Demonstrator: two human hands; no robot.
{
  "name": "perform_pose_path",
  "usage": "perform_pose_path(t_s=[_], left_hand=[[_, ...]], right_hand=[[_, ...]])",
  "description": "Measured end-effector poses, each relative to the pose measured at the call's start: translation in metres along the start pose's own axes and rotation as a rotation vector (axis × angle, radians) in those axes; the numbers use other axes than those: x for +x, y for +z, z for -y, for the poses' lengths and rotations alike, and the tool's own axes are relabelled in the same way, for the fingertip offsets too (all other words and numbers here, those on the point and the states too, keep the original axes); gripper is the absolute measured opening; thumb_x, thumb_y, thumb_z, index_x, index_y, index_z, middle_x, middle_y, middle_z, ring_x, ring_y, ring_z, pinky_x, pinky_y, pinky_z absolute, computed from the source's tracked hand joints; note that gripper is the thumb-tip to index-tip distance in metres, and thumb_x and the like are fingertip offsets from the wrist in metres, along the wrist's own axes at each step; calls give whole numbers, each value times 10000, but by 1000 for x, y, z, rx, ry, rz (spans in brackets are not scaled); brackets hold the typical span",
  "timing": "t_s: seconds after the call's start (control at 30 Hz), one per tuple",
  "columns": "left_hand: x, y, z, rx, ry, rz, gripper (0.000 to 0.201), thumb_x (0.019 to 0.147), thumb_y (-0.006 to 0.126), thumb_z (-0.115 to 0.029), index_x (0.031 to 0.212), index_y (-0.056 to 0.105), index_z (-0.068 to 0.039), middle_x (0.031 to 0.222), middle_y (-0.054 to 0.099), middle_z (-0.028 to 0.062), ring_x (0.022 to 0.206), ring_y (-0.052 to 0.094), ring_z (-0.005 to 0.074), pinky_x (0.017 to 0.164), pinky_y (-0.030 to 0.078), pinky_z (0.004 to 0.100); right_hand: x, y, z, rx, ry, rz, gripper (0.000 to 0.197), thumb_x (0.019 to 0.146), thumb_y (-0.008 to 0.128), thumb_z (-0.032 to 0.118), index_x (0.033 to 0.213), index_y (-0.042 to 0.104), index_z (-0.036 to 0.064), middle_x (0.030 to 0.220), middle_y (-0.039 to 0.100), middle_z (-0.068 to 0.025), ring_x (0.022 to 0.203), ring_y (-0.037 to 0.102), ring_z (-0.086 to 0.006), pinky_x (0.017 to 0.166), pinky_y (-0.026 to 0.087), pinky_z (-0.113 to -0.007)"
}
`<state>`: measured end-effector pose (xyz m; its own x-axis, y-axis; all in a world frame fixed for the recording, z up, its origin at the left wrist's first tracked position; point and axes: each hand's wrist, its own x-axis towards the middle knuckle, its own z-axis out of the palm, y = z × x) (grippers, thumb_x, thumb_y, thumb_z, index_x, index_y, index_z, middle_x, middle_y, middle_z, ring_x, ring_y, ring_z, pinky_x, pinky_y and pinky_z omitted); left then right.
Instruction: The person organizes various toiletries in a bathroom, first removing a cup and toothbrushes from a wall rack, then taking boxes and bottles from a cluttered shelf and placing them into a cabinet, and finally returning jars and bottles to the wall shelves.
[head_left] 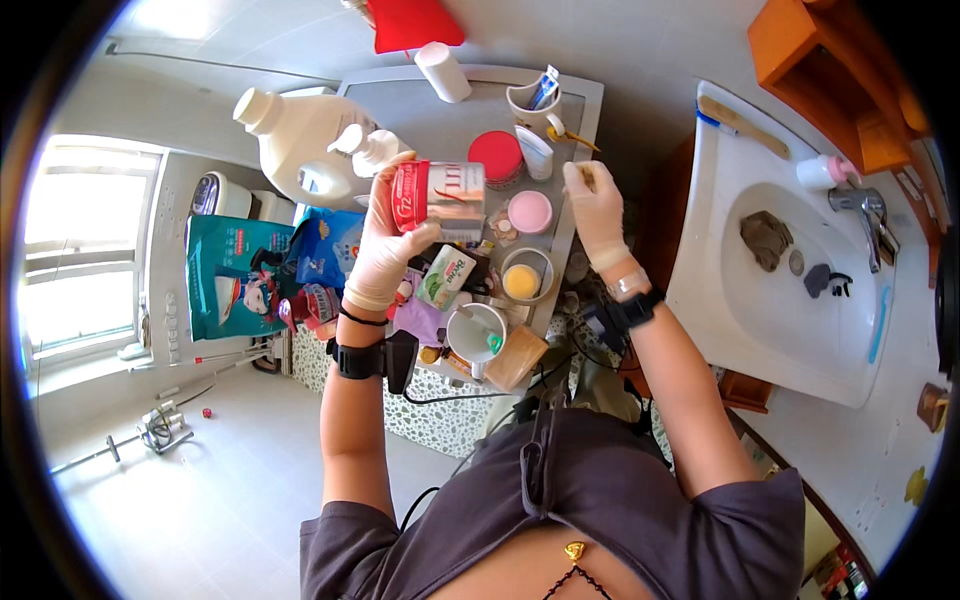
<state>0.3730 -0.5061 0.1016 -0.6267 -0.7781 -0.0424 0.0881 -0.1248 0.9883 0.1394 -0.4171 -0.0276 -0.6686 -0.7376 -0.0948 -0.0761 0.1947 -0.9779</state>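
My left hand [385, 250], in a pale thin glove, is wrapped round a red-and-white printed container [455, 190] and holds it above the crowded washing machine-like top [495, 85]. The container's exact kind is unclear. My right hand [598, 215], gloved too, is raised at the right edge of that top with its fingers curled together. Whatever they may hold is too small to make out. Close to the held container are a red-lidded jar [496, 157], a pink-lidded jar [530, 212], a green-and-white soap box [445, 277] and a white pump bottle [372, 150].
A large white jug [300, 140] stands at the back left, near teal [225, 285] and blue [330, 248] bags. Two mugs, one with a toothpaste tube [545, 88], the other white [477, 335], flank the clutter. A sink [725, 290] holding dark cloths [766, 240] is at right.
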Motion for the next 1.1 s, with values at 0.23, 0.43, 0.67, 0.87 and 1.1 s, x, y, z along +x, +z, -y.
perform_pose_path(t_s=[0.23,0.43,0.67,0.87,1.1], left_hand=[[17,33,-14,262,57,462,1162,564,914,-337,1460,230,-53,1462,343,120,1341,348,228,1091,319,380],[97,-4,54,850,75,115,1111,593,862,-353,1474,249,-63,1493,288,193,1369,314,329,1105,306,401],[141,24,96,1351,24,318,949,526,852,-339,1347,441,-101,1307,460,264,1204,470,410,1004,411,424],[130,-14,109,1285,9,165,757,516,846,-327,1181,563,-102,1091,572,241,1033,563,407,914,475,435],[83,19,60,1359,225,-188,755,596,790,-191,1279,473,-139,1233,469,206,1071,510,425,928,452,472]], right_hand=[[-75,-24,92,1188,570,1048,687,919,429,621,1341,415,80,1232,535,-131,1093,581,-278,922,497,-426],[-92,-83,15,1375,579,553,737,815,608,559,1330,421,66,1218,537,-148,1020,573,-310,795,515,-364],[-134,-174,16,1543,373,170,827,765,654,590,1372,408,86,1292,512,-157,1088,538,-314,781,467,-362],[-122,-228,31,1135,34,195,784,769,755,122,1418,323,48,1398,430,-169,1271,444,-353,1090,377,-447],[-7,-282,118,290,-486,-188,697,709,782,117,1294,416,16,1208,526,-66,1105,513,-162,958,422,-311]])
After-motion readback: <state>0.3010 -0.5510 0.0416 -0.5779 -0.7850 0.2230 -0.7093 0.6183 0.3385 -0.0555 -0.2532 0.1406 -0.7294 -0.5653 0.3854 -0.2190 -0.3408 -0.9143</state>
